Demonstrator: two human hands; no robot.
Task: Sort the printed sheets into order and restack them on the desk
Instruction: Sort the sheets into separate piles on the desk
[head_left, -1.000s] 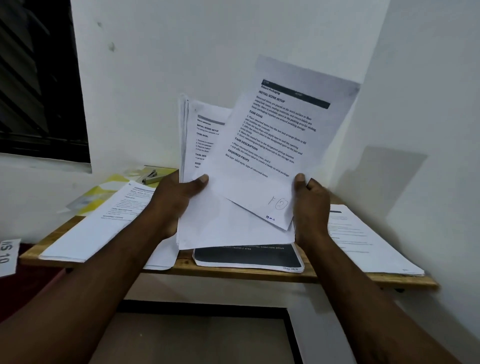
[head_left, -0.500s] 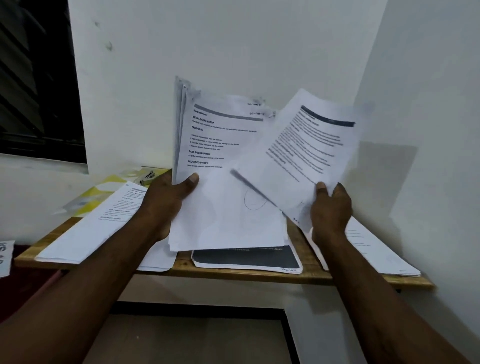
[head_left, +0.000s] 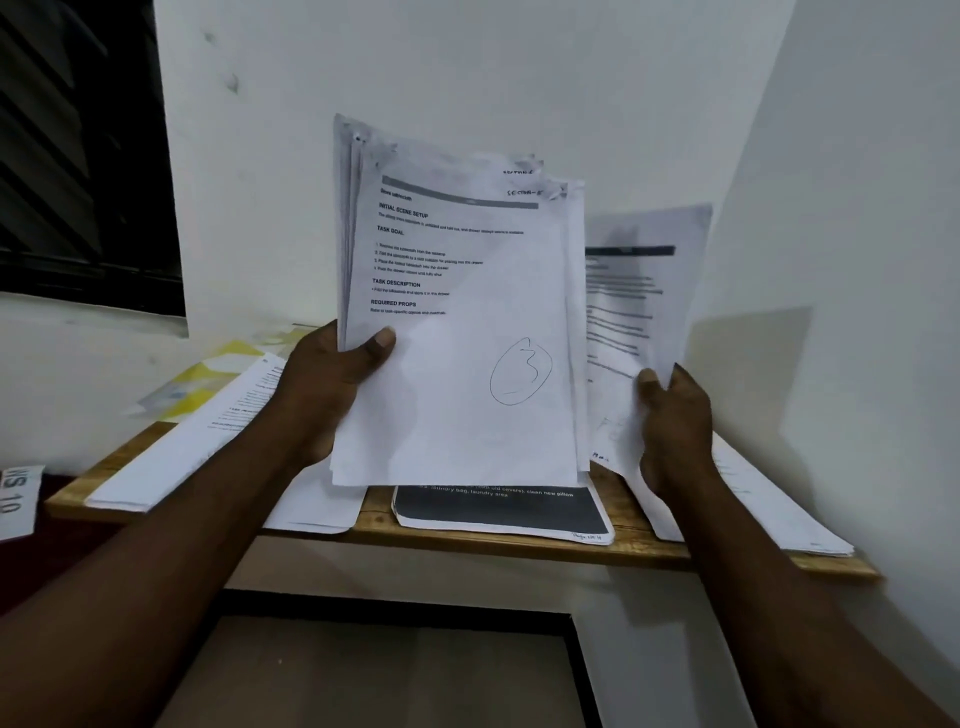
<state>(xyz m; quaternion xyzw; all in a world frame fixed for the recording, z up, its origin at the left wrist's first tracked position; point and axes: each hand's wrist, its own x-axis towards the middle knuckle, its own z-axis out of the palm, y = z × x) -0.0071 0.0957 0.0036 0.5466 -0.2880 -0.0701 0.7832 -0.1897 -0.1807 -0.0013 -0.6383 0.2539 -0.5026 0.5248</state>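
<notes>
Two hands up, both loaded. Left hand (head_left: 332, 384) grips the held stack (head_left: 467, 364) at its left edge, thumb across the front sheet and fingers behind. That front sheet carries a hand-drawn circled 3. Right hand (head_left: 675, 415) pinches a single sheet (head_left: 628, 312) near its lower right edge with the thumb on the face. This sheet sits just right of the stack and partly behind it; it's blurred, text unreadable. Neither the stack nor the sheet touches the desk (head_left: 639, 548).

On the desk below:
- dark-banded sheet (head_left: 498, 506) at the near edge, centre
- left pile (head_left: 171, 457), angled, lower corner at the near edge
- right pile (head_left: 769, 509), partly hidden by the right forearm
- yellow printout (head_left: 208, 379), far left by the wall

Window (head_left: 78, 156) beyond, far left.

Likely risks:
- The stack is held one-handed by one edge and its top corners are already fanned, so a loosened thumb could let sheets splay or slide out.
- The single sheet is limp and held by an edge pinch, so it could fold or catch on the stack.
- The page marks are small handwriting, so a misread could put it on the wrong pile.
- The piles sit at the desk's near edge, so a forearm brush could push them off.
</notes>
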